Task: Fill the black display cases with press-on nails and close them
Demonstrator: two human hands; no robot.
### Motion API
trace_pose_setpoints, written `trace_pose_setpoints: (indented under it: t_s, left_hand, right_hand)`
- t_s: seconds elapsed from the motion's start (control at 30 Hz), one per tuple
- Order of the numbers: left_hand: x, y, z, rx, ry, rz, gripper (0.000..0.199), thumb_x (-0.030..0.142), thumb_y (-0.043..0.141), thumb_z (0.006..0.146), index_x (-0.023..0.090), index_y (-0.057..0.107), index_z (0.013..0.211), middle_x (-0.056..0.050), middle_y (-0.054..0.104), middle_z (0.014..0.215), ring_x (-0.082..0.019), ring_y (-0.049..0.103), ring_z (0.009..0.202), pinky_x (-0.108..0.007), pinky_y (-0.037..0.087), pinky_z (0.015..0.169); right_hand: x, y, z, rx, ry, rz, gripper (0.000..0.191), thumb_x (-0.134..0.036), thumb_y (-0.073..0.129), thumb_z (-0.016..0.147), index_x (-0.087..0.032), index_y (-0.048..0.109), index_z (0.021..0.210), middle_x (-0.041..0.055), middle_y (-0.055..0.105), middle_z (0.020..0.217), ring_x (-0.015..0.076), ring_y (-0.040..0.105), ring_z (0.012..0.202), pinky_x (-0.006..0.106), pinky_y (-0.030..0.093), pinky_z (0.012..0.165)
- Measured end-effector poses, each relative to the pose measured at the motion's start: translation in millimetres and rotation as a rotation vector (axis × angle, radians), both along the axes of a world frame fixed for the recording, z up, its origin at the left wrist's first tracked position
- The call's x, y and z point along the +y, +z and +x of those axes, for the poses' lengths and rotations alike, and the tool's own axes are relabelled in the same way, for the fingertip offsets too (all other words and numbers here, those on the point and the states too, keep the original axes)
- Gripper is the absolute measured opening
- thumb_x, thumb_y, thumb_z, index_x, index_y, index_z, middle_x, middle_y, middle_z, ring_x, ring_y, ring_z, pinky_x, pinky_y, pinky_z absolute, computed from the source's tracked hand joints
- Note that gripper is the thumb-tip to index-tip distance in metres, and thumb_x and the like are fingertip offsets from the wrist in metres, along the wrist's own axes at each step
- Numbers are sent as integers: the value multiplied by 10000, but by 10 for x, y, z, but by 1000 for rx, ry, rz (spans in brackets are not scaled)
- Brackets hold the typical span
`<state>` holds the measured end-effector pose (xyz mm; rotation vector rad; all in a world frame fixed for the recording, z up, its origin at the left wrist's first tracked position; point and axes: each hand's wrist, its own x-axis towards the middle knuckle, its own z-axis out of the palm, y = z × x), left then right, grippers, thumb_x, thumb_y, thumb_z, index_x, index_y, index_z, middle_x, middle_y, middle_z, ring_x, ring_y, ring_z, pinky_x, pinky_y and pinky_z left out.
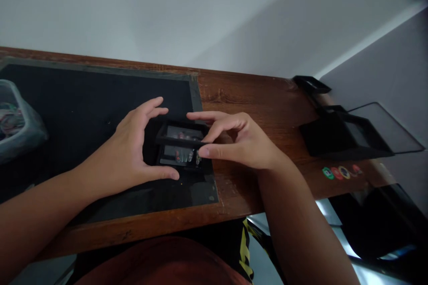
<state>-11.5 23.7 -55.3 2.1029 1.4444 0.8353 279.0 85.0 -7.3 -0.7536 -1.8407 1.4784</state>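
A small black frame [183,132] with a clear window is tilted over a dark tray [170,161] on the black mat. Small clear and reddish pieces show inside the tray. My right hand [230,138] pinches the frame's right end between thumb and fingers. To the left of both, my left hand [140,142] is spread with thumb and fingers apart, holding nothing.
The black mat [83,102] covers the left of the wooden table [234,93]. At the far left stands a clear plastic tub [30,129] with small contents. Black frames [347,133] stand at the right, near several round stickers [337,173]. A wall rises behind.
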Motion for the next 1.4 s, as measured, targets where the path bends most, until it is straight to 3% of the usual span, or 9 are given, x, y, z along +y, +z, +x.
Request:
trace_pose_setpoints:
  t_s: [0.23, 0.33, 0.47, 0.6, 0.7, 0.83, 1.0, 1.23, 1.4]
  left_hand:
    - [-5, 126, -21, 41, -22, -124, 1164, 918, 792, 812, 359, 419, 1762, -126, 598, 1721, -473, 542, 1609, -685, 442, 1340]
    - [2, 136, -21, 85, 10, -144, 1092, 916, 760, 836, 352, 475, 1727, -117, 642, 1678, -463, 586, 1571, -679, 459, 1320]
    - [1, 143, -25, 141, -43, -116, 1117, 920, 830, 757, 346, 548, 1672, -123, 636, 1683, -472, 577, 1564, -681, 471, 1311]
    - [-19, 132, -31, 145, -47, -86, 1136, 899, 857, 754, 332, 534, 1685, -127, 617, 1695, -458, 596, 1542, -653, 498, 1300]
    - [-38, 129, -31, 161, -53, -90, 1113, 878, 855, 776, 341, 527, 1694, -123, 617, 1684, -460, 601, 1531, -654, 516, 1285]
    - [-50, 165, -16, 158, -57, -111, 1104, 854, 853, 795, 339, 509, 1709, -138, 614, 1674, -472, 609, 1516, -682, 522, 1279]
    - [-41, 263, 30, 150, -45, -158, 1097, 879, 846, 773, 356, 523, 1682, -145, 630, 1656, -488, 614, 1514, -723, 549, 1242]
    - [-61, 172, -17, 140, -70, -100, 1096, 824, 893, 774, 391, 501, 1702, -109, 604, 1689, -478, 610, 1517, -694, 530, 1275]
    - [-65, 167, -13, 172, -148, -58, 1074, 751, 883, 829, 371, 440, 1732, -128, 598, 1683, -456, 596, 1529, -677, 503, 1307]
  right_hand:
    - [31, -77, 26, -182, 171, 371, 178, -374, 1066, 771, -323, 899, 807, 58, 849, 1412, 308, 741, 1399, 563, 370, 1365]
    - [32, -109, 35, -267, 202, 434, 171, -398, 1051, 798, -317, 908, 847, 73, 814, 1463, 322, 698, 1451, 585, 355, 1366]
    - [-3, -112, 42, -293, 208, 489, 172, -374, 1038, 819, -273, 903, 849, 108, 790, 1450, 332, 673, 1456, 563, 388, 1336]
    - [-51, -57, 44, -331, 185, 511, 183, -333, 1035, 828, -252, 871, 836, 85, 753, 1259, 281, 700, 1272, 464, 517, 1153]
    - [-60, -15, 63, -336, 124, 499, 420, -438, 1077, 766, -238, 823, 1035, 65, 719, 1208, 264, 680, 1188, 422, 549, 1075]
    - [-59, 3, 106, -341, 67, 465, 833, -612, 1054, 746, -228, 692, 1390, 116, 710, 1406, 321, 656, 1333, 487, 530, 1197]
    - [-107, 6, 146, -462, 64, 363, 1073, -524, 1043, 786, -289, 507, 1685, 152, 553, 1724, 382, 560, 1569, 577, 469, 1326]
    - [-144, 20, 161, -536, 93, 378, 1099, -484, 1027, 800, -208, 503, 1725, 191, 583, 1733, 406, 554, 1601, 594, 463, 1347]
    - [-160, 30, 163, -511, 106, 424, 1096, -435, 1016, 816, -249, 475, 1750, 149, 561, 1772, 388, 561, 1608, 573, 452, 1358]
